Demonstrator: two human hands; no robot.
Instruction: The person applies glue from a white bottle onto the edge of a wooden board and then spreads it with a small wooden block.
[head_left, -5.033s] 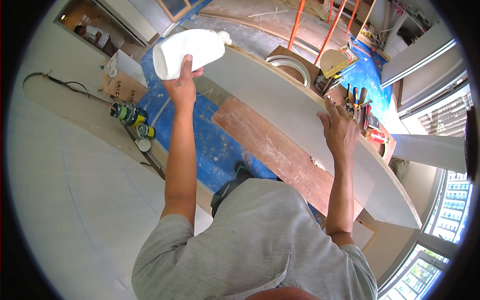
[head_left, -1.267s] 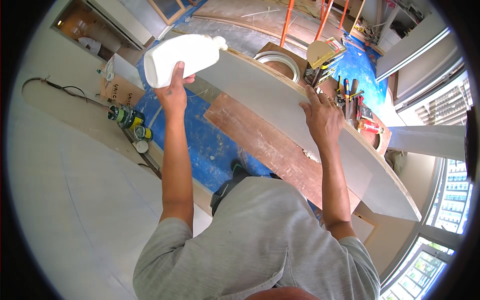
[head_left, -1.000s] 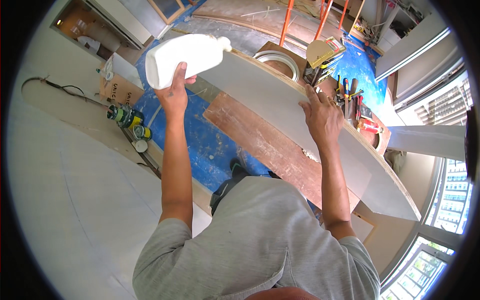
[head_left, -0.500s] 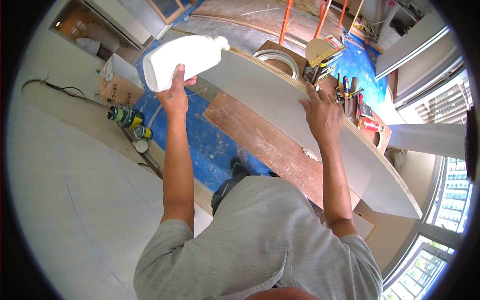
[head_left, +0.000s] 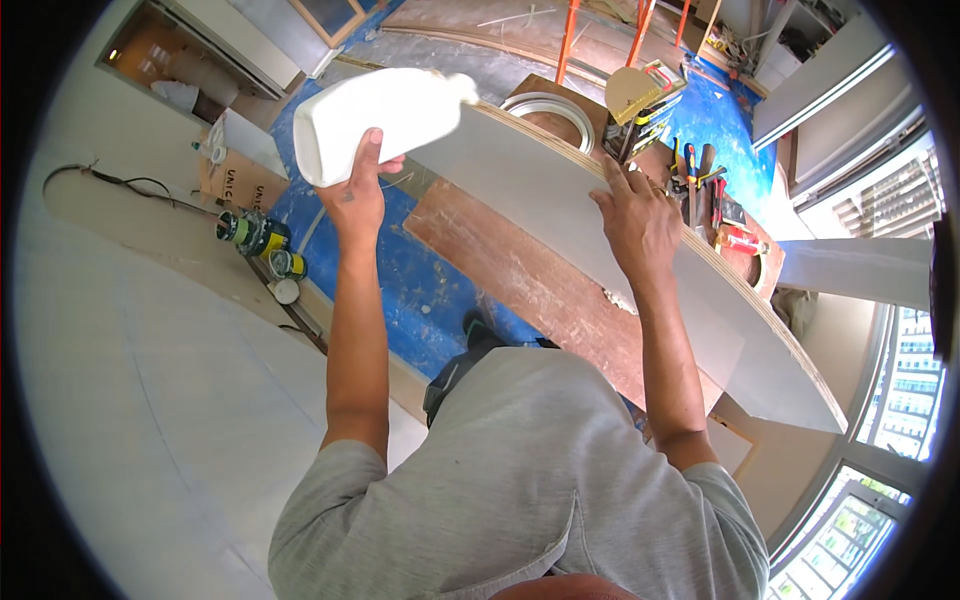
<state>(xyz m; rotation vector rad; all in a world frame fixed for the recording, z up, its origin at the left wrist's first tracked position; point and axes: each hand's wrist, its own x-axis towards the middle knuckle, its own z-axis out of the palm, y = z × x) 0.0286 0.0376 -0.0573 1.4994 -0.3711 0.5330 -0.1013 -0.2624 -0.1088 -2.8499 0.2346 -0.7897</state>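
Observation:
A large white plastic bottle [head_left: 370, 120] lies tilted in the grip of my left hand [head_left: 357, 195], its narrow end pointing to the right. That end is over or close to the layered edge of a long pale-grey panel [head_left: 530, 185]; whether it touches cannot be made out. My right hand [head_left: 643, 225] rests at the same edge farther right, fingers stretched out and holding nothing that shows. Just beyond the fingertips stand a roll of white edging strip [head_left: 545, 103] and a round tan disc [head_left: 630, 95] leaning on small boxes.
Hand tools, including a screwdriver [head_left: 691, 165], lie past the panel. A reddish-brown board [head_left: 530, 270] is below it, over blue floor sheeting [head_left: 400, 290]. Green-and-yellow tins [head_left: 262, 238] and a cardboard box [head_left: 235, 185] stand to the left. Orange ladder legs [head_left: 567, 45] rise behind.
The bottle and my left hand have shifted slightly to the right. My right hand has slid a little to the left along the panel's edge.

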